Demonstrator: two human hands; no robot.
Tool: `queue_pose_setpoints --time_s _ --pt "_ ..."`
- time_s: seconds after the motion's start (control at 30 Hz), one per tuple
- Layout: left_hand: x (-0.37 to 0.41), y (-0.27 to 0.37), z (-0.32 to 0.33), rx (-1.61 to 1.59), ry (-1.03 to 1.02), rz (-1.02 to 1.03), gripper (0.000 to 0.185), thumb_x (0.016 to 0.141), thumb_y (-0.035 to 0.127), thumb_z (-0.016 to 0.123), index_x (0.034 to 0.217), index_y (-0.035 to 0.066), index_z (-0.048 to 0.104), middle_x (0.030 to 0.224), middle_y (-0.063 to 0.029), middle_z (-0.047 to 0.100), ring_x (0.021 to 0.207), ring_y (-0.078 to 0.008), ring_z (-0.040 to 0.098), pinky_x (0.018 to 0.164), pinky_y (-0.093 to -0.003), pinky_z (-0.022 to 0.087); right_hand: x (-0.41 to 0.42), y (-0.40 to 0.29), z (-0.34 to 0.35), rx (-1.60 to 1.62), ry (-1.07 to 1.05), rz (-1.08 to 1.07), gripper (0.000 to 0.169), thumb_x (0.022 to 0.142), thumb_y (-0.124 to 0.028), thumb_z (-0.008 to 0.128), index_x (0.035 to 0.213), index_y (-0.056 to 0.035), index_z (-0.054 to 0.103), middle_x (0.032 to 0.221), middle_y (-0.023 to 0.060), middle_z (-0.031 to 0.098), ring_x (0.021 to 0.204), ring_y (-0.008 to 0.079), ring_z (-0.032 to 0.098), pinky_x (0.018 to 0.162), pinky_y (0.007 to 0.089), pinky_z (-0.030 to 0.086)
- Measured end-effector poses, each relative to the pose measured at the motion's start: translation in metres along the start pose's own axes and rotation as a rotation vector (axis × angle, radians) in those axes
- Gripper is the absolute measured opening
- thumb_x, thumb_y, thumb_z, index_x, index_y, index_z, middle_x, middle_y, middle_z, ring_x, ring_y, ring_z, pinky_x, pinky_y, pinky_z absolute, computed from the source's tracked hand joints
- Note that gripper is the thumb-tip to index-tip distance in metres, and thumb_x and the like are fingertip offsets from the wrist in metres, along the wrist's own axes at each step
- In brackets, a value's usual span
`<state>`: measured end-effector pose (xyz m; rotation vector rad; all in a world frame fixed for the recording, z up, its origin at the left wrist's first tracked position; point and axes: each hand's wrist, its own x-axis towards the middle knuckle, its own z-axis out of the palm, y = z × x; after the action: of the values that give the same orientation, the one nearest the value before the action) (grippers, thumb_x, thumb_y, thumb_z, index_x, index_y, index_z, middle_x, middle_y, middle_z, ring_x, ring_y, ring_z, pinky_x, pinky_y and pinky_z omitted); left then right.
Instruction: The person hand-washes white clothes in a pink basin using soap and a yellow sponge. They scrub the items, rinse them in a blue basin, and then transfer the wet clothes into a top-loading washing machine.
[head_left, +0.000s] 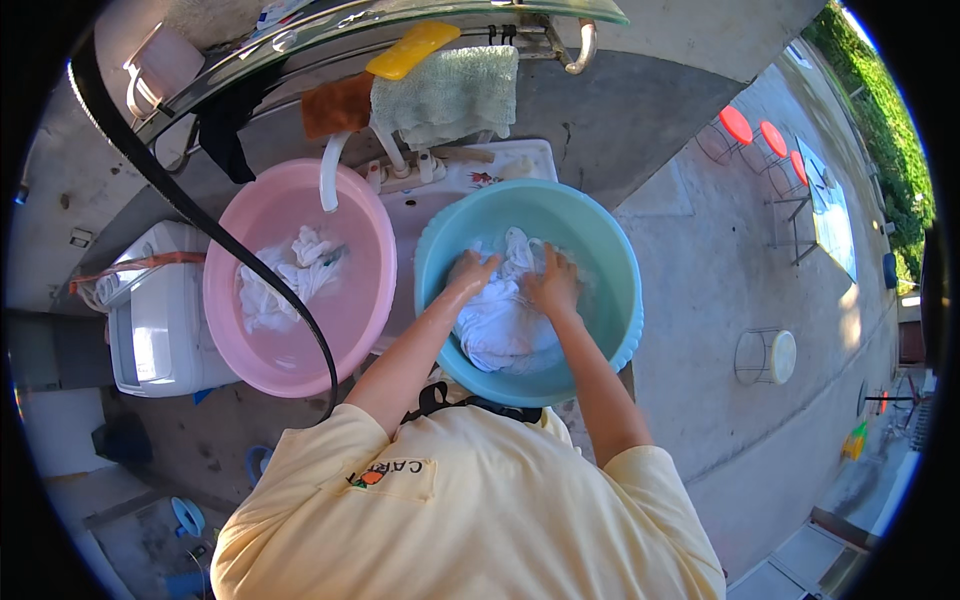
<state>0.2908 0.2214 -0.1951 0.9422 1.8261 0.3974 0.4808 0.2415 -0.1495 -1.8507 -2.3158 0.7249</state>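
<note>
A wet white cloth (502, 326) lies bunched in cloudy water inside a teal plastic basin (619, 300). On its left side, my left hand (472, 271) grips the fabric, thumb uppermost and fingers partly hidden. My right hand (553, 285) holds the right part of the cloth, its fingers partly in the water. A raised fold of cloth stands between the two hands. To the left, a pink plastic basin (300, 367) holds water and more white fabric (296, 277).
A white faucet spout (328, 176) reaches over the pink basin. Behind hang a pale green towel (446, 94), a brown cloth (336, 105) and a yellow cloth (412, 49). A black strap (225, 232) crosses the view. A white appliance (161, 330) stands left, a round stool (782, 357) right.
</note>
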Motion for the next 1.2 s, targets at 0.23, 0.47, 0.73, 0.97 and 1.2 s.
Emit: queue_pose_setpoints --time_s 0.23,0.47,0.73,0.97,1.2 --pt "-0.04 0.033 0.015 -0.928 -0.104 -0.239 0.059 0.076 0.057 0.062 0.101 0.004 0.056 0.098 -0.0095 0.06 0.079 -0.0167 0.059 0.066 -0.0287 0.05 -0.043 -0.063 0.014 0.455 -0.029 0.017 0.05 0.082 -0.042 0.055 0.123 -0.0154 0.046 0.115 0.028 0.046 0.092 0.0445 0.056 0.076 0.0486 0.046" --pt "-0.025 0.001 0.015 -1.214 -0.613 0.593 0.022 0.086 0.023 0.057 0.1 0.007 0.059 0.09 -0.005 0.059 0.08 -0.0155 0.058 0.074 -0.03 0.049 -0.051 -0.089 -0.012 0.31 0.302 -0.371 0.024 0.086 -0.032 0.052 0.093 -0.0084 0.055 0.078 0.0222 0.06 0.066 0.0402 0.059 0.057 0.0503 0.045" --pt "-0.045 0.042 0.018 -1.508 -0.037 -0.102 0.029 0.086 0.031 0.054 0.101 0.005 0.056 0.099 -0.0067 0.062 0.092 -0.0213 0.06 0.082 -0.0363 0.048 0.05 -0.011 -0.029 0.019 0.214 -0.126 0.028 0.09 -0.031 0.047 0.1 -0.0069 0.055 0.088 0.0242 0.061 0.08 0.0405 0.061 0.066 0.0517 0.047" --pt "-0.057 0.002 0.033 -1.236 0.072 -0.131 0.081 0.081 0.058 0.051 0.141 0.017 0.015 0.146 -0.0119 0.017 0.133 -0.0292 0.024 0.1 -0.0583 0.024 -0.032 -0.005 -0.011 -0.346 -0.099 -0.41 0.066 0.077 -0.048 0.063 0.133 -0.0251 0.04 0.141 0.0197 0.024 0.125 0.0443 0.026 0.09 0.0631 0.032" --pt "-0.074 0.014 0.06 -1.371 -0.11 -0.321 0.08 0.079 0.065 0.049 0.138 0.016 0.027 0.135 -0.0099 0.038 0.122 -0.0257 0.041 0.094 -0.0465 0.039 -0.018 -0.02 0.038 0.234 0.118 0.019 0.047 0.066 -0.025 0.071 0.107 -0.0113 0.052 0.105 0.0191 0.047 0.095 0.041 0.051 0.078 0.0461 0.045"
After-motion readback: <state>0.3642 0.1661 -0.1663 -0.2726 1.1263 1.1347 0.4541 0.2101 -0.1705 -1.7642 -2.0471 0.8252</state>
